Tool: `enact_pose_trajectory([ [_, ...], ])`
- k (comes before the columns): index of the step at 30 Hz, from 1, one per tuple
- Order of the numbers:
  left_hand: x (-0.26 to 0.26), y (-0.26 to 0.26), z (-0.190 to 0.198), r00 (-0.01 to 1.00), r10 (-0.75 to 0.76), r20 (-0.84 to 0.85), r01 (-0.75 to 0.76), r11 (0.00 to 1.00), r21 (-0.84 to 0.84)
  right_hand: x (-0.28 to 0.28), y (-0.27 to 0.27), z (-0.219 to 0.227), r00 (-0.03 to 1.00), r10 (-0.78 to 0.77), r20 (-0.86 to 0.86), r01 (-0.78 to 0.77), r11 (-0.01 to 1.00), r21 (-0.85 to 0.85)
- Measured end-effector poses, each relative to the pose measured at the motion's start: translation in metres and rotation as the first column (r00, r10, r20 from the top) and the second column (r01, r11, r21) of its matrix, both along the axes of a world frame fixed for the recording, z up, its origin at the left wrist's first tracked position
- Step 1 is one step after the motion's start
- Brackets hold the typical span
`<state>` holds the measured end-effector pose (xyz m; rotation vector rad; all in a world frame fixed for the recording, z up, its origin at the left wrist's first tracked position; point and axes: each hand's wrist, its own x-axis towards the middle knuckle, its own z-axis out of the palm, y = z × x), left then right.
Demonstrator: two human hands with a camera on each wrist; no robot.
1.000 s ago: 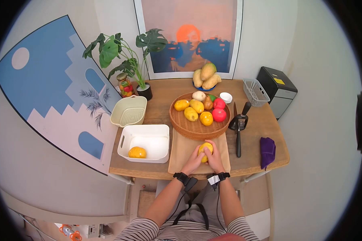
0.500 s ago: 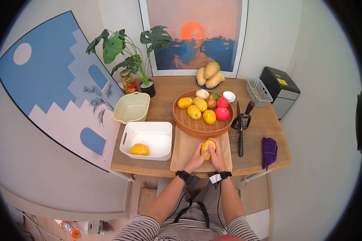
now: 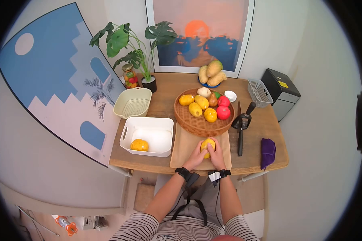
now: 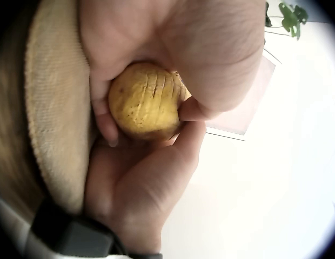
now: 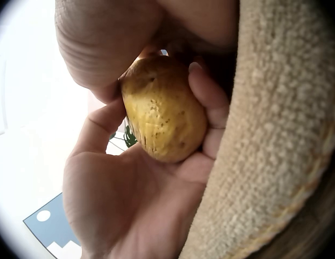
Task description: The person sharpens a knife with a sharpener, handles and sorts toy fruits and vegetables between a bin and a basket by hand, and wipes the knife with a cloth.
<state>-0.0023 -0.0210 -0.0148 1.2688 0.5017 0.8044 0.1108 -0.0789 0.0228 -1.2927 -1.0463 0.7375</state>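
Observation:
Both hands hold one yellow potato [image 3: 207,144] between them, low over a beige cloth mat [image 3: 181,154] at the table's front. The left hand [image 3: 195,157] wraps it from the left, the right hand [image 3: 217,157] from the right, thumbs near each other on top. Several thin parallel slits mark the potato's skin [image 4: 146,102] in the left wrist view. From the right wrist view, its pitted, rounded side [image 5: 167,116] shows between curled fingers. Palms and fingers hide part of it.
Just beyond the hands stands a round wicker basket [image 3: 189,127] of fruit and vegetables. To the left, a white bin [image 3: 159,134] holds another yellow potato-like item [image 3: 139,145]. A black-handled knife [image 3: 240,143] and a purple cloth [image 3: 268,153] lie to the right.
The head view has shifted slightly, so the table sits a little differently in it. Both hands keep hold of the potato over the mat, with barely any movement of the fingers.

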Motion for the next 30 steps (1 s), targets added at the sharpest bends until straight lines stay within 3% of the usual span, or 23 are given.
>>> enact_pose_trajectory([
  [4,-0.003,-0.004,0.018,0.998,-0.040,0.042,0.042,0.998,-0.056,-0.002,0.000,0.003,0.999,-0.015,-0.030,0.016,1.000,0.017],
  [10,0.001,-0.003,0.015,0.999,-0.034,0.022,0.034,0.999,-0.028,0.002,0.003,-0.004,0.998,-0.026,0.060,0.020,0.995,0.096],
  [12,0.003,-0.001,0.011,1.000,-0.031,0.003,0.031,0.999,-0.020,0.000,-0.003,0.003,0.992,0.021,-0.123,-0.027,0.998,-0.051],
  [15,0.004,-0.001,0.010,1.000,-0.013,-0.021,0.013,0.999,-0.047,-0.004,-0.003,0.007,0.979,0.048,-0.200,-0.055,0.998,-0.032],
  [18,0.003,-0.001,0.014,1.000,-0.007,-0.014,0.006,0.996,-0.093,-0.002,-0.002,0.006,0.992,0.042,-0.119,-0.046,0.998,-0.031],
  [21,0.001,-0.004,0.019,0.999,-0.012,0.045,0.016,0.994,-0.105,-0.001,-0.003,0.010,0.991,0.007,-0.131,-0.017,0.997,-0.073],
  [23,-0.001,-0.008,0.022,0.996,-0.013,0.088,0.022,0.995,-0.102,0.002,0.004,-0.004,0.986,-0.027,-0.167,0.026,1.000,-0.010],
  [25,-0.003,-0.009,0.026,0.990,-0.076,0.123,0.062,0.991,0.115,0.004,0.005,-0.011,0.978,-0.056,-0.202,0.068,0.996,0.051],
  [26,-0.004,-0.008,0.027,0.989,-0.079,0.122,0.064,0.991,0.120,0.005,0.003,-0.010,0.977,-0.052,-0.205,0.060,0.998,0.033],
  [28,-0.006,-0.005,0.028,0.988,-0.150,0.049,0.148,0.988,0.036,0.004,0.001,-0.006,0.977,-0.049,-0.208,0.053,0.998,0.016],
  [29,-0.005,-0.004,0.026,0.987,-0.150,0.049,0.148,0.988,0.041,0.002,0.001,-0.002,0.992,-0.049,-0.120,0.058,0.995,0.075],
  [30,-0.004,-0.002,0.023,0.985,-0.141,0.098,0.151,0.982,-0.110,0.001,0.001,0.000,0.998,-0.055,-0.032,0.059,0.989,0.133],
])
